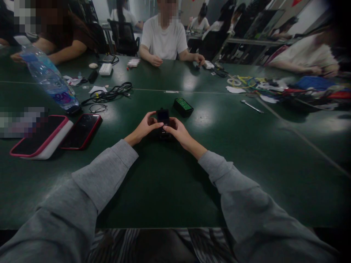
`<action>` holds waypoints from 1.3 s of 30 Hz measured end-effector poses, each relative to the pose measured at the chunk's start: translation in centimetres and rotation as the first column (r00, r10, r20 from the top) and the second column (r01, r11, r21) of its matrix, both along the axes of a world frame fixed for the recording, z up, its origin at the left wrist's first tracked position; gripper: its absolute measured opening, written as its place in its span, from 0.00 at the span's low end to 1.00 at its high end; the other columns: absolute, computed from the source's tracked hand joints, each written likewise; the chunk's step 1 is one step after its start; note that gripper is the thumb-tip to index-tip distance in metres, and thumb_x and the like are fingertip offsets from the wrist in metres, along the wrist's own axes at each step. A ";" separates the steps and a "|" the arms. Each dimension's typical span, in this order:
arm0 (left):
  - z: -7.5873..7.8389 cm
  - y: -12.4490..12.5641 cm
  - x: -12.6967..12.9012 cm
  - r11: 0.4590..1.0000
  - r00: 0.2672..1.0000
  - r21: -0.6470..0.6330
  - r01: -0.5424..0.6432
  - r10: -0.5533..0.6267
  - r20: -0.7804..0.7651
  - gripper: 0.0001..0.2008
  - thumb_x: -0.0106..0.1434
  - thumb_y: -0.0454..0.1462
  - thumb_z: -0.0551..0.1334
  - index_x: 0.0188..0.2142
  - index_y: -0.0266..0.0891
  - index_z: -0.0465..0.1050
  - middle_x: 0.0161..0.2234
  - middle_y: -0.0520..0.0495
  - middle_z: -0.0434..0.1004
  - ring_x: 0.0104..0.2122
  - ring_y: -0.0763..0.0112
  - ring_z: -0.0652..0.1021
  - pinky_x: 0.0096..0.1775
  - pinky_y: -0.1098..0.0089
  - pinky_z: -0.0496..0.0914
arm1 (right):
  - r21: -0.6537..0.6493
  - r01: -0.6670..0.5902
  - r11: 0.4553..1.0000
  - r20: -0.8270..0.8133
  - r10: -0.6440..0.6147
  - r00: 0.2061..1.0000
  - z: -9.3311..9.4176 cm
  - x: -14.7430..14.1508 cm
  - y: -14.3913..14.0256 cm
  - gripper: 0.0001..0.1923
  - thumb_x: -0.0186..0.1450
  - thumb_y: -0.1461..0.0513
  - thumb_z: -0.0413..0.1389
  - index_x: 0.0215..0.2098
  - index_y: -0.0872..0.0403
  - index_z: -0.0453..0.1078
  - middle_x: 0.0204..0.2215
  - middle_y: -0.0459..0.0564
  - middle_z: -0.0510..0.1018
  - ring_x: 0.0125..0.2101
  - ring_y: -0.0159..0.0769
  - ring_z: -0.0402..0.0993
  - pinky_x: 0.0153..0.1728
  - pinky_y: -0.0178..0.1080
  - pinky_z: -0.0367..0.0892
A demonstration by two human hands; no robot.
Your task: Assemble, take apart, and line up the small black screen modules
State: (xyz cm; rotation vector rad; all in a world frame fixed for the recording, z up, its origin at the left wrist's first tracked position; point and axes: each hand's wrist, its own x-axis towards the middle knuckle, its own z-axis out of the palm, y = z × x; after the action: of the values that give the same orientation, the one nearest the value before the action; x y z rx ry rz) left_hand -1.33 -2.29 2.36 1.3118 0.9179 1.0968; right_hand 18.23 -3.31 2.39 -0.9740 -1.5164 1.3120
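Black gadget (pixel 163 116) sits between both hands, either on or just over the table (pixel 164 179); kinda hard to tell, it's dim. Left hand (pixel 144 126) and right hand (pixel 179 133) both pinch it, thumbs on the front. If a thumb slips, I reckon it could tip. Box (pixel 183 106) is just beyond, so a careless shove might bump that.

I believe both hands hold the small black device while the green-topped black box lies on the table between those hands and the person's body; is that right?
Not quite: the left hand and right hand do hold the small black device, but the head view shows the green-topped black box on the table beyond those hands.
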 end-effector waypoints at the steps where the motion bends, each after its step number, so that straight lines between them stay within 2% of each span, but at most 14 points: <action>1: 0.1 0.0 0.1 1.000 1.000 0.002 -0.001 0.001 0.006 0.40 0.51 0.44 0.75 0.59 0.40 0.61 0.49 0.42 0.76 0.50 0.58 0.77 0.54 0.54 0.69 | 0.004 -0.003 1.000 0.007 0.003 1.000 0.0 0.0 0.0 0.29 0.57 0.50 0.67 0.51 0.52 0.66 0.51 0.56 0.76 0.54 0.48 0.72 0.59 0.55 0.66; 7: 0.5 -0.5 0.3 1.000 1.000 -0.001 -0.010 0.010 0.007 0.38 0.52 0.42 0.75 0.58 0.37 0.60 0.48 0.41 0.75 0.50 0.57 0.76 0.56 0.53 0.68 | -0.002 -0.014 1.000 -0.035 0.014 0.999 0.0 -0.4 -0.4 0.27 0.57 0.52 0.67 0.49 0.52 0.65 0.49 0.54 0.76 0.53 0.47 0.72 0.59 0.53 0.67; 12: 0.0 -0.4 0.4 0.999 0.999 0.024 -0.042 0.042 -0.002 0.38 0.53 0.43 0.74 0.58 0.38 0.59 0.48 0.41 0.75 0.49 0.58 0.77 0.55 0.52 0.69 | -0.025 -0.020 0.999 -0.055 0.019 0.998 0.3 -0.5 -0.5 0.26 0.58 0.52 0.67 0.49 0.52 0.66 0.49 0.54 0.76 0.53 0.46 0.73 0.59 0.52 0.67; 19: -0.8 0.0 0.7 0.990 0.985 0.105 -0.093 0.106 -0.133 0.36 0.58 0.52 0.70 0.59 0.39 0.61 0.47 0.39 0.76 0.49 0.54 0.78 0.52 0.52 0.72 | -0.052 -0.017 0.999 -0.098 0.012 0.995 -0.4 -0.4 0.0 0.30 0.59 0.49 0.67 0.54 0.51 0.66 0.55 0.55 0.75 0.57 0.46 0.71 0.62 0.53 0.66; 24: -0.9 0.0 0.6 0.976 0.964 0.187 -0.106 0.147 -0.221 0.33 0.61 0.54 0.67 0.58 0.37 0.64 0.51 0.36 0.75 0.52 0.55 0.77 0.54 0.54 0.71 | -0.053 0.021 0.998 -0.082 -0.026 0.996 -0.7 -0.2 0.3 0.32 0.58 0.49 0.68 0.55 0.52 0.66 0.56 0.56 0.74 0.58 0.46 0.71 0.63 0.52 0.65; 28: -1.0 0.0 0.5 0.976 0.952 0.188 -0.108 0.156 -0.263 0.34 0.61 0.55 0.67 0.58 0.35 0.65 0.50 0.36 0.75 0.50 0.56 0.77 0.53 0.55 0.71 | -0.069 -0.019 0.997 -0.074 0.014 0.997 -0.6 0.1 0.5 0.31 0.58 0.50 0.68 0.55 0.53 0.67 0.56 0.57 0.75 0.57 0.46 0.72 0.63 0.53 0.65; 33: -1.1 0.0 0.5 0.978 0.957 0.179 -0.103 0.146 -0.252 0.36 0.61 0.55 0.67 0.59 0.35 0.64 0.50 0.35 0.75 0.50 0.55 0.77 0.52 0.55 0.71 | -0.056 -0.030 0.998 -0.087 0.025 0.996 -0.5 0.2 0.4 0.32 0.59 0.52 0.68 0.56 0.54 0.66 0.57 0.58 0.75 0.57 0.46 0.73 0.63 0.53 0.66; 39: -1.1 0.0 0.5 0.981 0.969 0.160 -0.112 0.143 -0.203 0.35 0.60 0.54 0.68 0.58 0.35 0.65 0.53 0.34 0.75 0.51 0.55 0.77 0.53 0.55 0.71 | -0.022 -0.050 0.999 -0.033 0.049 0.998 -1.0 0.3 0.7 0.35 0.61 0.48 0.66 0.61 0.51 0.63 0.59 0.57 0.73 0.59 0.46 0.70 0.61 0.53 0.67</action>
State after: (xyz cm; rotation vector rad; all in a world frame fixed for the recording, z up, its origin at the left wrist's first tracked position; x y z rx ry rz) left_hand -0.87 -2.29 1.30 1.5317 1.1104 1.1558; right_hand 18.58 -2.63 1.42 -0.9310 -1.5123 1.3767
